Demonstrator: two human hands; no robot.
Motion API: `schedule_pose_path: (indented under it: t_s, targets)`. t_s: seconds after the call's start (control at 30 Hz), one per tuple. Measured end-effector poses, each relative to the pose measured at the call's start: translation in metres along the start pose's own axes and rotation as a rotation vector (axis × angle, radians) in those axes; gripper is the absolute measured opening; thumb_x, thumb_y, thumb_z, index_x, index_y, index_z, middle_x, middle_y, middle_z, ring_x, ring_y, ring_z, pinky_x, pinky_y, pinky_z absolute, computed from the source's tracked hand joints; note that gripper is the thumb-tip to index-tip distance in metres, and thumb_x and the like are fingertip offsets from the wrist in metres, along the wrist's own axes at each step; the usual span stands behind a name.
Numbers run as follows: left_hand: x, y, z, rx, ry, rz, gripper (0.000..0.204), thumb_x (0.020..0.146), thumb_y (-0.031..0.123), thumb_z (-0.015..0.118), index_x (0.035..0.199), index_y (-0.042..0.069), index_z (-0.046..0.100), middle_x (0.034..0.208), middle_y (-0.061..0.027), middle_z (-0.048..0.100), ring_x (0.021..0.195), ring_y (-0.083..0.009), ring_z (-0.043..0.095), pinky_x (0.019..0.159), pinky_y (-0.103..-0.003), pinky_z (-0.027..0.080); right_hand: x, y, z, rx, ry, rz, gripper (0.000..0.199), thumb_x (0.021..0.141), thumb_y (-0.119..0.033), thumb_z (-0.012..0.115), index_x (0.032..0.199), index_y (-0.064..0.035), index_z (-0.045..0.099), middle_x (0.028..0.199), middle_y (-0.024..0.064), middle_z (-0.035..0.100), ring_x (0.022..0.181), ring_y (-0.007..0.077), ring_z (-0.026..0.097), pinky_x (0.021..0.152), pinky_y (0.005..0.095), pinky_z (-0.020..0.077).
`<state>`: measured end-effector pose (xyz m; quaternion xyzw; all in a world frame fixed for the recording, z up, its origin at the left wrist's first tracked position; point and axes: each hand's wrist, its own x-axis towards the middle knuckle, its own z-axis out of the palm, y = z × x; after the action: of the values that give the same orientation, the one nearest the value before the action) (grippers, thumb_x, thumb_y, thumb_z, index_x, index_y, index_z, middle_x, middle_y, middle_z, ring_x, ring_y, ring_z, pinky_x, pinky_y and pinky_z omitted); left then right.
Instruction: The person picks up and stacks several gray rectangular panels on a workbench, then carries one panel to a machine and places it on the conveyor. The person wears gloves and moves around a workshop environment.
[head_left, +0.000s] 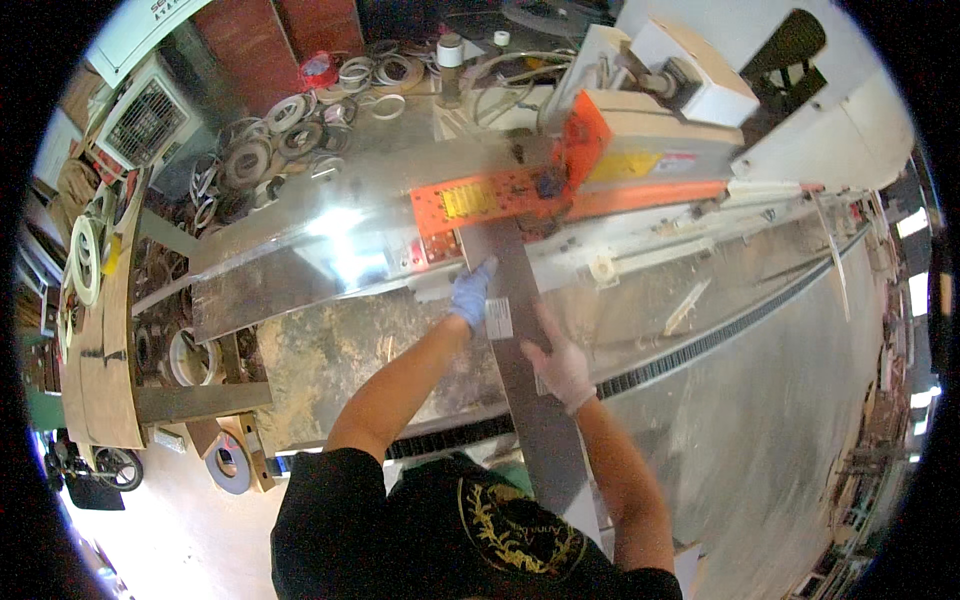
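A long, narrow grey-brown panel (530, 390) lies on the desk (350, 360), running from near the person's chest away toward the orange guard (480, 200) of the machine (650, 150) at the far side, its far end at or just under that guard. The left hand (470, 295), in a blue glove, rests on the panel's left edge near the far end, fingers (486, 268) stretched out flat and closed on nothing. The right hand (562, 365), in a pale glove, lies open and flat on the panel's right edge, nearer the body, pressing rather than gripping. To do this well, both palms should bear down evenly so that the panel stays flush on the desk and square to the guard, and the blue-gloved fingertips, already close to the orange plate, should stay short of it. A small white label (499, 318) sits on the panel between the hands. A black toothed track (700, 345) crosses under the panel from left to right. Rolls of edge tape (270, 150) crowd the far left, and a thin offcut strip (686, 306) lies to the right, clear of the panel.
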<state>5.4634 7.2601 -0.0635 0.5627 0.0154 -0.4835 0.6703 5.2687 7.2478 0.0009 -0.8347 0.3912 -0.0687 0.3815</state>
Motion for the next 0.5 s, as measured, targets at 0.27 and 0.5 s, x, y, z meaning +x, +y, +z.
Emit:
schedule_pose_path:
  t_s: [0.27,0.5]
  targets:
    - [0.014,-0.014,-0.008,0.065,-0.072,0.201,0.037,0.079,0.028,0.068,0.105,0.003,0.059,0.100,-0.0044,0.061,0.090,-0.0167,0.056,0.082,-0.032,0.043,0.044,0.015,0.021,0.687,-0.036,0.084,0.052,0.084,-0.016,0.063,0.128,-0.0020,0.040,0.111,0.0094,0.055,0.099,0.0176,0.053,0.085,0.0285,0.0449]
    - [0.001,0.006,0.000,0.050,-0.129,0.014,0.036,0.078,0.024,0.069,0.107,0.003,0.059,0.100,-0.0054,0.062,0.089,-0.0149,0.057,0.076,-0.031,0.046,0.047,0.019,0.020,1.010,-0.102,0.387,0.053,0.082,-0.020,0.064,0.125,0.0016,0.040,0.115,0.0078,0.052,0.103,0.0159,0.049,0.088,0.0301,0.0410]
